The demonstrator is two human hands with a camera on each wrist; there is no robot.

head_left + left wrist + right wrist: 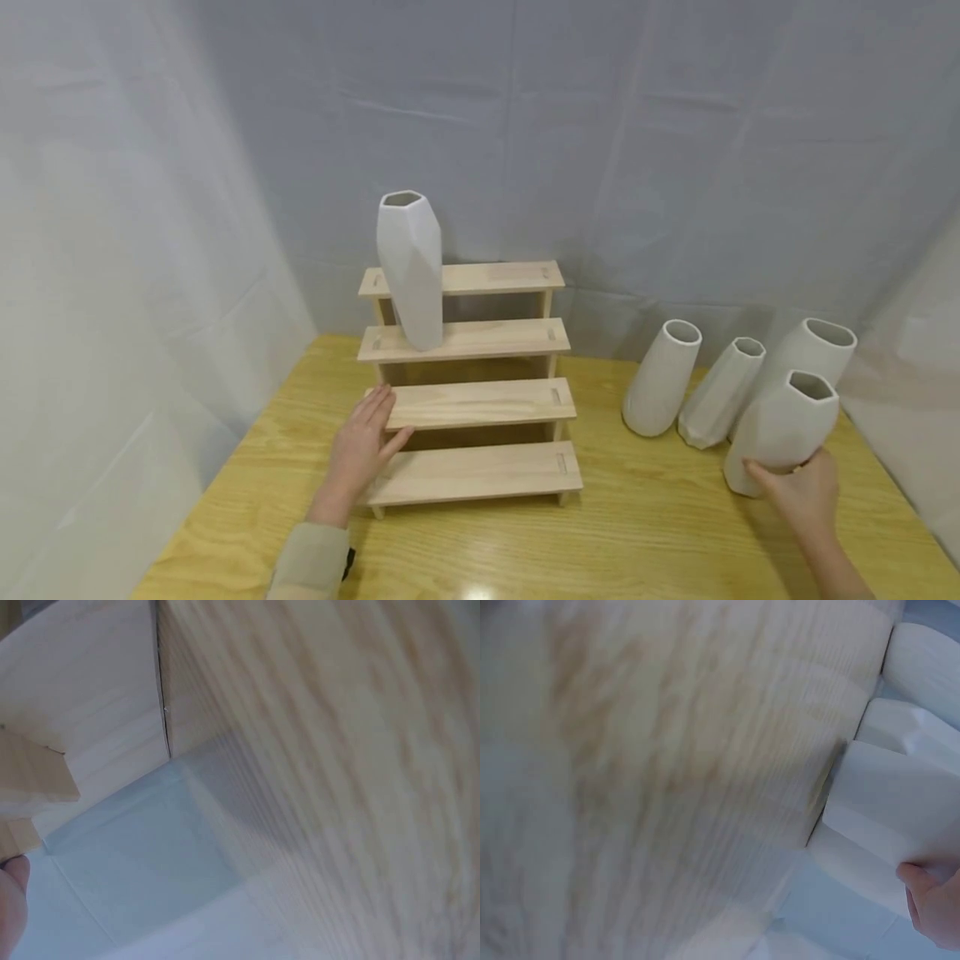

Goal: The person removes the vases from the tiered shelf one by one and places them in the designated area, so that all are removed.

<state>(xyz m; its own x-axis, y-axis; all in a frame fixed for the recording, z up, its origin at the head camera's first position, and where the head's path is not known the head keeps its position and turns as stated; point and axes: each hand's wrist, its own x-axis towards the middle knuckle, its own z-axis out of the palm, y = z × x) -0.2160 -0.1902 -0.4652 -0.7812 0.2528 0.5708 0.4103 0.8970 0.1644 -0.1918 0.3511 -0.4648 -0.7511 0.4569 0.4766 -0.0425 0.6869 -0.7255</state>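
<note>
My right hand (pixel 806 492) grips a white faceted vase (pixel 783 425) low on its body, the thumb across its near side. The right wrist view shows this vase (pixel 892 799) with its base close to the table; I cannot tell whether they touch. My left hand (pixel 360 446) rests on the left end of a pale wooden stepped stand (pixel 480 404), fingers laid over the second-lowest shelf and thumb near its front edge. In the left wrist view only a thumb or fingertip shows beside the wood. A tall white faceted vase (pixel 412 271) stands on the stand's second shelf from the top, at the left.
Three more white vases stand close to the held one: a smooth round one (pixel 660 383), a slim ribbed one (pixel 722 396) and a wide one (pixel 817 354) partly hidden behind it. A grey cloth backdrop (pixel 540 150) hangs behind the wooden table (pixel 480 550).
</note>
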